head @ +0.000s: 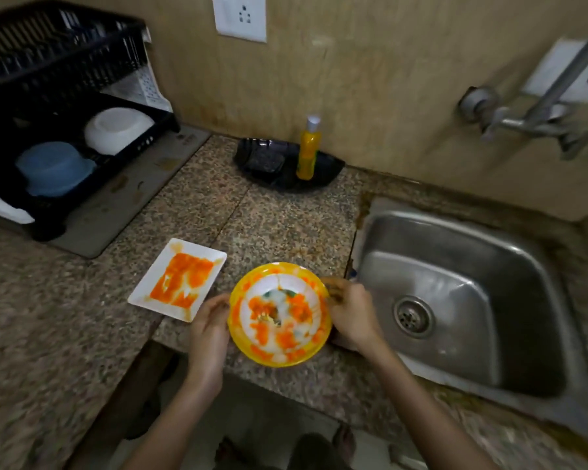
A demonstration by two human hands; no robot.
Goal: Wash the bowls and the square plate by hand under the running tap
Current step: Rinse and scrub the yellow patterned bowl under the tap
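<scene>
I have the yellow bowl (280,313) between both hands. My left hand (208,329) takes its left side and my right hand (352,312) its right side, with the fingers (333,289) curled onto the rim. The blur keeps me from telling whether the bowl rests on the worktop (269,212) or is just above it. Inside it is white, smeared with orange sauce and a few food scraps.

The bowl is at the worktop's front edge, between the square plate (177,279) on its left and the steel sink (455,283) on its right. The plate lies flat, streaked with the same orange.

The tap (537,110) juts from the wall above the sink. A yellow soap bottle (308,150) stands upright on a black tray (286,179) by the wall. In the black drying rack (48,96), far left, a white bowl (116,128) and a blue bowl (53,167) sit upside down.
</scene>
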